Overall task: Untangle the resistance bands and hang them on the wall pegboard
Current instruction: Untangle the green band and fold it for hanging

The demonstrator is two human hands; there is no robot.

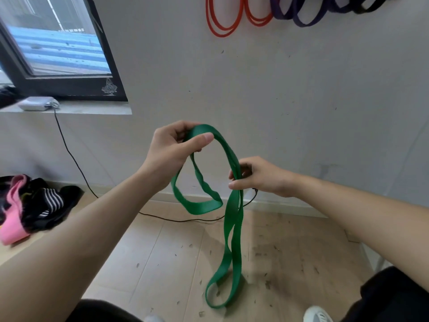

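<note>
The left hand (171, 147) pinches the top of a green band (232, 219) between thumb and curled fingers, held up in front of the wall (278, 89). The right hand (257, 176), lower and to the right, closes thumb and fingers on the two strands beside it. One loop sags between the hands; a longer twisted loop hangs down above the floor (162, 263). Red bands (222, 24) and purple bands (301, 17) hang on the far wall. A pile of bands (30, 203) lies at left.
</note>
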